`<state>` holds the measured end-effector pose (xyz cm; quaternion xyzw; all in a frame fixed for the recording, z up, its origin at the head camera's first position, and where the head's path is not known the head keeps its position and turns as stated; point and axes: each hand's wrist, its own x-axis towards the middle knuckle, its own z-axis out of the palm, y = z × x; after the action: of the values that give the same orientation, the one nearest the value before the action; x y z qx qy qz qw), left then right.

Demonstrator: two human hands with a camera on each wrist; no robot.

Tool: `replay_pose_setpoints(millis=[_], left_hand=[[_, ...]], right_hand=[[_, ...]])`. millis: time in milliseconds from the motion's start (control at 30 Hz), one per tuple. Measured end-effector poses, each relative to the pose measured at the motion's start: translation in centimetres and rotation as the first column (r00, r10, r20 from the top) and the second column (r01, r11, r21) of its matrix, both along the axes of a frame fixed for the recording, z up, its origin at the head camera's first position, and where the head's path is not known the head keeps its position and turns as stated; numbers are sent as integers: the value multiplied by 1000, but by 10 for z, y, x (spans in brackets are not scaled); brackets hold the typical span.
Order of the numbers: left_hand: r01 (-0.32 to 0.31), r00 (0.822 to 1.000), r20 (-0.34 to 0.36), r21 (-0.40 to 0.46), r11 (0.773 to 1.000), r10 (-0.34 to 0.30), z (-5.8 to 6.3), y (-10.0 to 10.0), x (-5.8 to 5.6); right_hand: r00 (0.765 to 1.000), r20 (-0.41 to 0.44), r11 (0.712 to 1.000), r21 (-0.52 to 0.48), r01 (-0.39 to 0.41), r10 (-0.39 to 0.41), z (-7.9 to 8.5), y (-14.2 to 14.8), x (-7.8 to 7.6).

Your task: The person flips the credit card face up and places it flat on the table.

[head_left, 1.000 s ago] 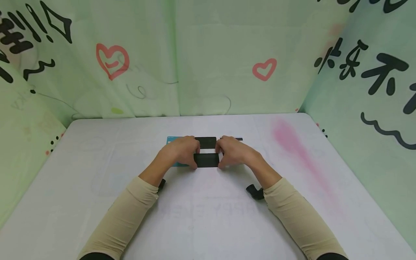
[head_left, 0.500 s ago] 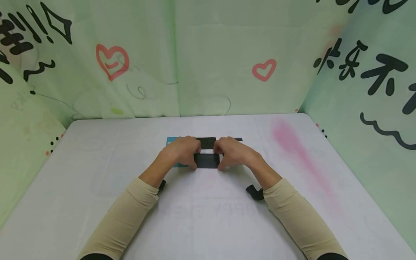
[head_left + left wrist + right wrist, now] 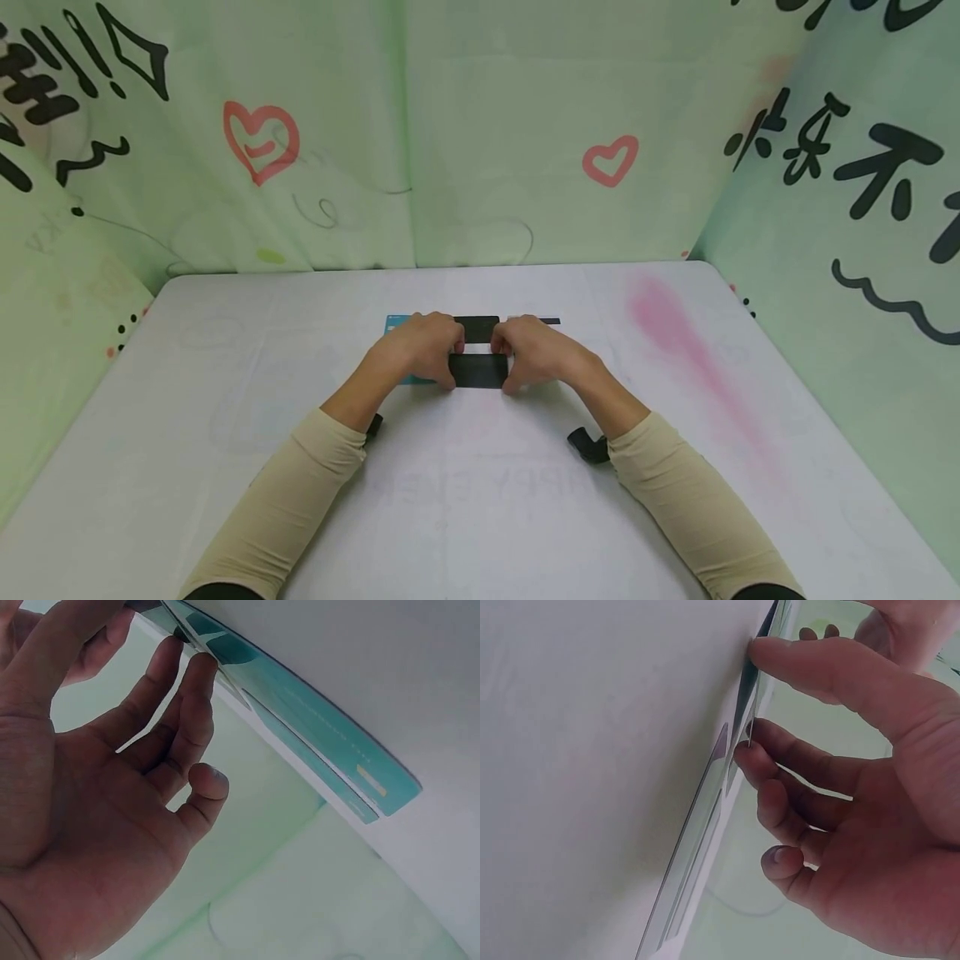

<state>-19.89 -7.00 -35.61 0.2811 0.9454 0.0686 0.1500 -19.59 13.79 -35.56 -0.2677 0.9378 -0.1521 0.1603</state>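
Note:
A flat, thin piece lies near the table's back, teal (image 3: 396,322) at its left end, with two dark panels in its middle. The front dark panel (image 3: 478,371) sits between my hands. My left hand (image 3: 427,346) holds its left end, thumb at the near edge and fingers curled at the far edge. At the other end my right hand (image 3: 543,350) holds it the same way. In the left wrist view, a thin sheet slants up from the teal surface (image 3: 322,735). The right wrist view shows my fingertips (image 3: 754,761) at a thin sheet's edge.
Behind the front panel is the rear dark panel (image 3: 477,329), a white strip between them. A narrow black bar (image 3: 551,321) shows beyond my right hand. The white table (image 3: 465,500) meets green cloth walls (image 3: 480,167) at the back and sides.
My right fingertips have shifted slightly left over the far edge of the front panel. That panel has moved a little to the right. The left hand has barely moved.

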Motion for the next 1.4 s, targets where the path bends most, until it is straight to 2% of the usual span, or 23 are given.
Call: replay_pose_setpoints(millis=[267, 600, 767, 1000, 1200, 1400], left_hand=[[10, 999, 40, 10, 1000, -11, 2, 0, 0], [44, 998, 37, 26, 999, -45, 3, -2, -3], [58, 993, 92, 128, 990, -70, 1, -9, -9], [77, 983, 140, 271, 960, -118, 1, -20, -16], [45, 976, 185, 336, 941, -113, 0, -25, -20], [52, 969, 204, 373, 926, -137, -1, -31, -24]], right_hand=[[1000, 2, 999, -25, 23, -23, 5, 5, -1], [1000, -29, 996, -89, -6, 3, 13, 10, -1], [999, -47, 992, -128, -15, 9, 18, 16, -3], [999, -53, 988, -152, -16, 8, 24, 22, -5], [997, -75, 979, -201, -14, -1, 31, 25, -2], [996, -94, 971, -237, -30, 8, 33, 29, -2]])
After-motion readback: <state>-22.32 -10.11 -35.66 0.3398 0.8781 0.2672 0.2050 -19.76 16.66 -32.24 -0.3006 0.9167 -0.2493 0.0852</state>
